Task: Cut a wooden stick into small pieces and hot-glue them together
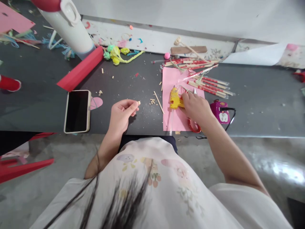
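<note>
My left hand (122,115) is closed in a pinch over the dark table, with a small pale piece (139,103), perhaps cut wood, between thumb and forefinger. My right hand (196,106) is wrapped round the handle of a yellow glue gun (175,99), whose nozzle points away from me. A clear glue stick (171,121) runs out of its back end. Beneath it lies a pink paper sheet (168,82). Red-handled scissors (195,126) lie partly hidden under my right hand. Between my hands are a thin wooden stick (159,102) and several short cut bits (152,101).
A phone (77,111) lies at left beside a pink paper oval (96,103). Behind are a red paper roll (82,68), a white bottle (69,28) and yellow yarn (116,55). Wrapped wooden chopsticks (209,86) and a purple box with a cord (220,112) are at right.
</note>
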`<state>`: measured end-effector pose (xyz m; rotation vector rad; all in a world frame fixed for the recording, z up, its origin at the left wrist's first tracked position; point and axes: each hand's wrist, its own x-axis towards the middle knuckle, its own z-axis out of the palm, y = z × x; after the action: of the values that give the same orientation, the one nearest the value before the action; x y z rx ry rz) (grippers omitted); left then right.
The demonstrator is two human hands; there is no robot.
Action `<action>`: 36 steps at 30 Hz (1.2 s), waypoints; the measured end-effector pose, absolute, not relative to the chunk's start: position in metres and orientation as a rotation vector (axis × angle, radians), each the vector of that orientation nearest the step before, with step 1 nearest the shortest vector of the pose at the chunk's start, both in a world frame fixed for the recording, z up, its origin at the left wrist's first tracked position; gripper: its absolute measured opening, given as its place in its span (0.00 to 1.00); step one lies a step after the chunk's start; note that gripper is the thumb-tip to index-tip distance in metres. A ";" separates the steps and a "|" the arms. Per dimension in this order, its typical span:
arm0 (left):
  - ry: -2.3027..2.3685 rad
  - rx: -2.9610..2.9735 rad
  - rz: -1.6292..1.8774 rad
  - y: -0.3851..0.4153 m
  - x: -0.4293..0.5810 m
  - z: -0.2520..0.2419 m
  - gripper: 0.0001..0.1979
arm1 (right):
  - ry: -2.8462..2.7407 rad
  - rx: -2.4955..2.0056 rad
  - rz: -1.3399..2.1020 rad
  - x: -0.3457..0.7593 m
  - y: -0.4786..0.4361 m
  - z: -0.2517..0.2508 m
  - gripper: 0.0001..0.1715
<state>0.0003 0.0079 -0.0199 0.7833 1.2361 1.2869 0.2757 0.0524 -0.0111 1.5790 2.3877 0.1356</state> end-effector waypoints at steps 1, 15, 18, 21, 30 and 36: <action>1.233 0.784 1.286 0.007 -0.001 -0.020 0.08 | 2.385 1.559 0.115 0.276 0.055 -0.010 0.18; 1.243 0.747 1.306 0.003 -0.007 -0.023 0.07 | 2.612 1.516 -0.289 0.189 0.057 0.000 0.14; 1.253 0.754 1.310 0.002 -0.010 -0.022 0.07 | 2.616 1.576 -0.267 0.175 0.059 -0.012 0.14; 1.261 0.747 1.317 0.002 -0.012 -0.022 0.07 | 2.643 1.550 -0.232 0.169 0.058 -0.020 0.14; 1.257 0.746 1.310 0.003 -0.013 -0.022 0.07 | 2.621 1.552 -0.148 0.164 0.054 -0.024 0.15; 1.278 0.738 1.289 0.003 -0.012 -0.023 0.09 | 2.620 1.687 -0.317 0.169 0.059 -0.023 0.11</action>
<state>-0.0120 0.0030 -0.0228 0.7381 1.2779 1.2890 0.1688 0.0589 -0.0229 1.6866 2.6204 -0.3166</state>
